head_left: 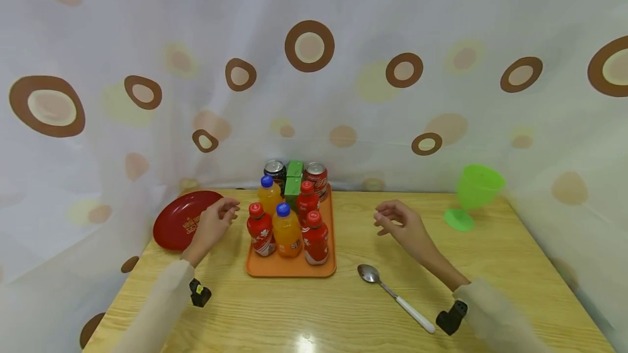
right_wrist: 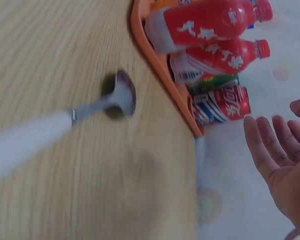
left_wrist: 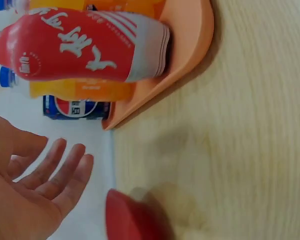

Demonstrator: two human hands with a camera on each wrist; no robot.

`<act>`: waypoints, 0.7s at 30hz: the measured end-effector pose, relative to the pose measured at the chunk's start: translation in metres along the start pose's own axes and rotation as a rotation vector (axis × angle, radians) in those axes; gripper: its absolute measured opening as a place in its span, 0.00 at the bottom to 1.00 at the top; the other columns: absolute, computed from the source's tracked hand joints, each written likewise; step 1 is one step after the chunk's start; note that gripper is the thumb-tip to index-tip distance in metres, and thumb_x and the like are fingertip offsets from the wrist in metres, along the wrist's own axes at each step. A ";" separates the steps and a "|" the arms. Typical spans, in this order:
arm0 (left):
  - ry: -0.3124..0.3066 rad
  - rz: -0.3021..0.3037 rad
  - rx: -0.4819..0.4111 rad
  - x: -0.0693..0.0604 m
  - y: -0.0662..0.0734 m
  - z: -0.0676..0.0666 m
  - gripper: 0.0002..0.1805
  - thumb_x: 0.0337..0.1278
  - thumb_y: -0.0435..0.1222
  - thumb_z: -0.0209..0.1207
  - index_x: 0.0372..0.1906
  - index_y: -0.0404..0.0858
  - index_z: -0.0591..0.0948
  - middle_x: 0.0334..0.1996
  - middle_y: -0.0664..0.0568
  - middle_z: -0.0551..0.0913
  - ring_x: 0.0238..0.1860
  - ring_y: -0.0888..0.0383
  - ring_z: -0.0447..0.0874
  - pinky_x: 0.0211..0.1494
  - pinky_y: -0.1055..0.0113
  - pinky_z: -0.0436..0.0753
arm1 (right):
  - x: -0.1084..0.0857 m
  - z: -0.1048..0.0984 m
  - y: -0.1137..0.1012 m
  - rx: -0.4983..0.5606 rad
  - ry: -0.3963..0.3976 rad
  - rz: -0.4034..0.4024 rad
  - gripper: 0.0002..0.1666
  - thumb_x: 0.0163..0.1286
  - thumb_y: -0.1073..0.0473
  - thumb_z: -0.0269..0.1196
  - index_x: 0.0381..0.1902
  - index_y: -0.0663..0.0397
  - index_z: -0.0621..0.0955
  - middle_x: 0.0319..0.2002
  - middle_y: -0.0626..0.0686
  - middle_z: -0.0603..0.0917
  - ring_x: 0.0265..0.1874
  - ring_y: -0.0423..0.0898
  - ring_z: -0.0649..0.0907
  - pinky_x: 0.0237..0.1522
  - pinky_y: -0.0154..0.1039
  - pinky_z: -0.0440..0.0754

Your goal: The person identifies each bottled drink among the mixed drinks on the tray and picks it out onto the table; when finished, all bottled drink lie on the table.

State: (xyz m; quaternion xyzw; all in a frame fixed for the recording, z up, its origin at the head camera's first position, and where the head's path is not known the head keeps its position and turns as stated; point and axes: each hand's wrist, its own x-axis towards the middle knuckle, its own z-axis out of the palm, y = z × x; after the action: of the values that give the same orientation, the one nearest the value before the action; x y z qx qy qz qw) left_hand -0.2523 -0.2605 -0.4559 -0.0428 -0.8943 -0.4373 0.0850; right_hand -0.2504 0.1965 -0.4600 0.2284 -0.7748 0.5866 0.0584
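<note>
An orange tray (head_left: pixel 290 272) carries three red bottles (head_left: pixel 315 241), two orange-juice bottles (head_left: pixel 287 231) with blue caps, a dark can (head_left: pixel 275 169), a red can (head_left: pixel 316 177) and green cartons (head_left: pixel 293 187). To its left, my left hand (head_left: pixel 212 229) hovers with relaxed fingers, holding nothing, partly over a red plate (head_left: pixel 173 222). My right hand (head_left: pixel 405 229) is held above the table right of the tray, fingers loosely bent and apart from everything. Below it lies a spoon (head_left: pixel 392 292) with a white handle. In the left wrist view, a red bottle (left_wrist: pixel 85 45) stands nearest the left hand.
A bright green goblet (head_left: pixel 477 187) stands at the table's back right. Behind the wooden table (head_left: pixel 275 315) hangs a pale curtain (head_left: pixel 343 97) with brown circles, which also closes off both sides.
</note>
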 end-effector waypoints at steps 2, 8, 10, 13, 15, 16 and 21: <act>-0.022 -0.058 -0.057 -0.002 -0.003 0.007 0.16 0.79 0.27 0.51 0.63 0.25 0.77 0.56 0.28 0.83 0.52 0.34 0.86 0.53 0.49 0.90 | 0.000 0.008 0.003 0.059 -0.031 0.014 0.13 0.79 0.68 0.60 0.57 0.71 0.77 0.44 0.60 0.84 0.41 0.38 0.87 0.41 0.48 0.92; -0.130 -0.232 -0.227 -0.005 -0.011 0.021 0.19 0.78 0.27 0.52 0.66 0.22 0.74 0.58 0.24 0.80 0.49 0.34 0.88 0.46 0.47 0.92 | -0.001 0.028 0.012 0.175 -0.116 0.034 0.16 0.78 0.70 0.60 0.60 0.73 0.75 0.48 0.64 0.83 0.44 0.39 0.87 0.46 0.47 0.92; -0.158 -0.265 -0.253 -0.006 -0.013 0.024 0.19 0.78 0.27 0.52 0.67 0.22 0.73 0.57 0.24 0.80 0.47 0.35 0.89 0.45 0.47 0.92 | -0.002 0.035 0.014 0.198 -0.134 0.041 0.17 0.77 0.70 0.60 0.60 0.73 0.75 0.50 0.68 0.81 0.45 0.39 0.87 0.47 0.46 0.92; -0.195 -0.325 -0.286 -0.006 -0.014 0.026 0.20 0.77 0.26 0.50 0.68 0.23 0.72 0.55 0.26 0.82 0.46 0.37 0.90 0.43 0.47 0.92 | -0.002 0.045 0.014 0.218 -0.165 0.064 0.19 0.77 0.69 0.61 0.62 0.70 0.75 0.54 0.74 0.79 0.48 0.44 0.86 0.49 0.43 0.91; -0.240 -0.359 -0.318 -0.006 -0.015 0.026 0.22 0.77 0.26 0.48 0.70 0.23 0.70 0.54 0.27 0.83 0.46 0.40 0.89 0.42 0.49 0.93 | -0.001 0.051 0.013 0.212 -0.184 0.076 0.20 0.76 0.68 0.63 0.62 0.68 0.76 0.56 0.75 0.79 0.51 0.50 0.86 0.51 0.40 0.90; -0.266 -0.382 -0.338 -0.006 -0.016 0.025 0.23 0.76 0.26 0.47 0.71 0.23 0.69 0.54 0.28 0.83 0.46 0.42 0.89 0.42 0.51 0.93 | -0.001 0.053 0.012 0.208 -0.195 0.084 0.20 0.76 0.68 0.63 0.63 0.68 0.76 0.57 0.76 0.78 0.53 0.53 0.86 0.52 0.40 0.90; -0.397 -0.462 -0.400 -0.007 -0.018 0.020 0.26 0.77 0.28 0.50 0.73 0.22 0.66 0.58 0.29 0.83 0.50 0.46 0.88 0.41 0.55 0.93 | 0.001 0.060 0.006 0.164 -0.231 0.097 0.23 0.75 0.65 0.65 0.64 0.66 0.76 0.60 0.75 0.78 0.58 0.63 0.83 0.55 0.35 0.87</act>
State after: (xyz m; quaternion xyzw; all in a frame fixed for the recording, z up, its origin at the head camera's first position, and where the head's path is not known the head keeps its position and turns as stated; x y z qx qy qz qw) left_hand -0.2506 -0.2559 -0.4829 0.0606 -0.7763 -0.5944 -0.2012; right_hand -0.2427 0.1411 -0.4834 0.2606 -0.7360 0.6199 -0.0783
